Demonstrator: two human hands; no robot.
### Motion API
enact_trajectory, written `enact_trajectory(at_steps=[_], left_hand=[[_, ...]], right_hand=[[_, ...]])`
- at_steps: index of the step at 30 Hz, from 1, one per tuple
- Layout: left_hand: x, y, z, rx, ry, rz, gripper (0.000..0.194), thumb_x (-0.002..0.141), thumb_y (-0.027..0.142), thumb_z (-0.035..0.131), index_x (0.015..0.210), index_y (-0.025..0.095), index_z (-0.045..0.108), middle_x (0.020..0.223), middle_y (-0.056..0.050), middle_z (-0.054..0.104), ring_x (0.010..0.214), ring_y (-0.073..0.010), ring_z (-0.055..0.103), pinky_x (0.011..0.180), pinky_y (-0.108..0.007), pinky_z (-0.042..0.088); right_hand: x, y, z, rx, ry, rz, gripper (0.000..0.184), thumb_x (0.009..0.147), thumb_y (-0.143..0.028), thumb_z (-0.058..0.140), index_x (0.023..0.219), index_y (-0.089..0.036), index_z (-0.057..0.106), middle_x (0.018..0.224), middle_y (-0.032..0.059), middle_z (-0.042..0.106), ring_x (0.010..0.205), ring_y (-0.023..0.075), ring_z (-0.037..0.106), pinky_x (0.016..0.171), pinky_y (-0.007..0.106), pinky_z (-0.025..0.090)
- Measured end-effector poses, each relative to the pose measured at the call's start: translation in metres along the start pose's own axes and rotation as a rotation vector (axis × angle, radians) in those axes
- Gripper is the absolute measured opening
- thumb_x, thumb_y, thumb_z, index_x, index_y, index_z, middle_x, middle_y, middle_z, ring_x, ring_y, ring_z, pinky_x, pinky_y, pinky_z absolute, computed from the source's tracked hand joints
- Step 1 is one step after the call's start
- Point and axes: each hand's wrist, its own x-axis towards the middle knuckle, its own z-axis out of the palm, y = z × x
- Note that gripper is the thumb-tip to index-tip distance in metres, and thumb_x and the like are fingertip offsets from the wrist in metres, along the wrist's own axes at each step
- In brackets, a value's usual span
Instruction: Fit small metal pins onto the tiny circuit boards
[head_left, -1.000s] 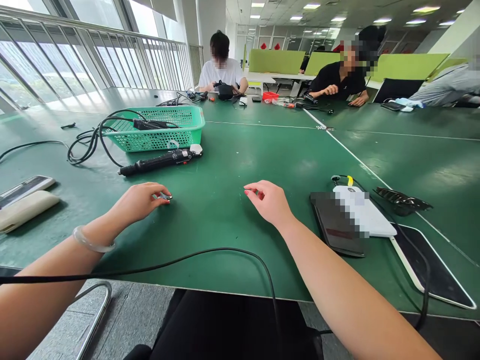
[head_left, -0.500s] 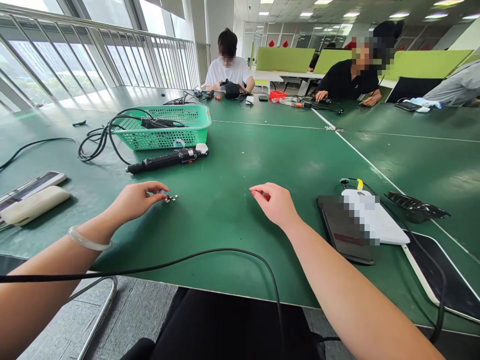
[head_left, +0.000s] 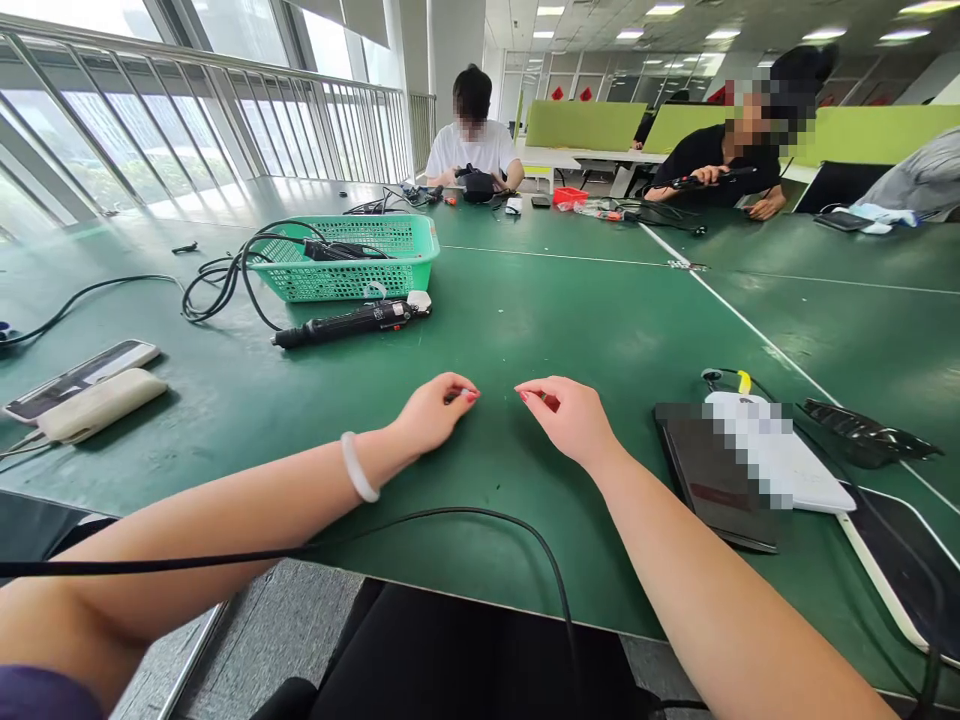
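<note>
My left hand (head_left: 439,412) is just above the green table (head_left: 480,340), its thumb and fingers pinched together. A small pale thing seems to show between the fingertips, too small to name. My right hand (head_left: 566,420) faces it across a narrow gap, thumb and forefinger also pinched; whatever may be in the pinch is hidden or too small to see. The hands do not touch. Beyond my left hand lies a black electric screwdriver (head_left: 345,325) with a cable, in front of a green plastic basket (head_left: 360,280) that holds a black tool.
A phone (head_left: 82,380) and a pale power bank (head_left: 105,405) lie at left. To the right are a dark flat case (head_left: 712,495), a white device (head_left: 814,470) and a tablet (head_left: 900,570). A black cable (head_left: 465,512) crosses the near edge. Two people sit at the far side.
My left hand has moved right, close to my right hand, and the small metal pieces at its fingertips no longer show. The person at far right has lifted a black tool. The view has shifted slightly.
</note>
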Motion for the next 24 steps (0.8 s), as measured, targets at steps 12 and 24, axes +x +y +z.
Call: enact_trajectory(at_steps=[12, 24], left_hand=[[0.019, 0.022, -0.004, -0.665, -0.006, -0.124, 0.015, 0.081, 0.029, 0.062, 0.093, 0.020, 0.058, 0.102, -0.002, 0.062, 0.074, -0.0063, 0.055, 0.066, -0.021, 0.041], [0.021, 0.013, -0.001, -0.668, -0.060, -0.208, 0.020, 0.087, 0.007, 0.047, 0.102, 0.013, 0.059, 0.098, -0.007, 0.063, 0.072, -0.0074, 0.063, 0.081, -0.026, 0.050]], right_hand=[[0.001, 0.001, -0.007, -0.131, -0.169, 0.052, 0.021, 0.083, -0.027, 0.053, 0.091, -0.024, 0.072, 0.083, 0.0014, 0.069, 0.069, 0.0145, 0.059, 0.066, 0.030, 0.047], [0.006, 0.012, -0.004, -0.311, -0.175, 0.196, 0.021, 0.079, -0.022, 0.057, 0.094, -0.023, 0.072, 0.087, 0.0017, 0.066, 0.073, 0.0144, 0.057, 0.065, 0.029, 0.043]])
